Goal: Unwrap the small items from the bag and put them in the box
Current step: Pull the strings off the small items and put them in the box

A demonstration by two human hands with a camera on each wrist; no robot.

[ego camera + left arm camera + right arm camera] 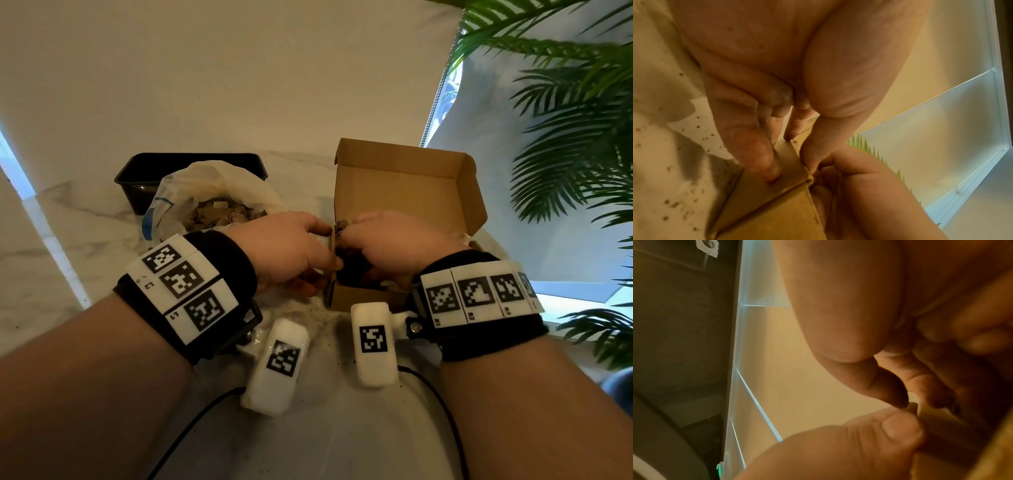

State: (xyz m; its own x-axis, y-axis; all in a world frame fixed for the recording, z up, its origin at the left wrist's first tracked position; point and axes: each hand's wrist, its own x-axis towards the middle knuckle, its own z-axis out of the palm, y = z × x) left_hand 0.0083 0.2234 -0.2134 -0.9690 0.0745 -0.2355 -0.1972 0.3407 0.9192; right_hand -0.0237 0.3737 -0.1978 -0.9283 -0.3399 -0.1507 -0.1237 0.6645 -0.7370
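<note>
An open brown cardboard box stands on the marble table with its lid upright. My left hand pinches the box's left wall, fingers outside and thumb at the rim. My right hand is over the box at that same wall, thumb and forefinger pinching a small greyish item. Dark items lie inside the box, mostly hidden by the hands. To the left, a white plastic bag lies open with several brown wrapped items in it.
A black plastic tray stands behind the bag. Dark crumbs speckle the table in front of the box. Palm fronds reach in from the right. Black cables run over the near table.
</note>
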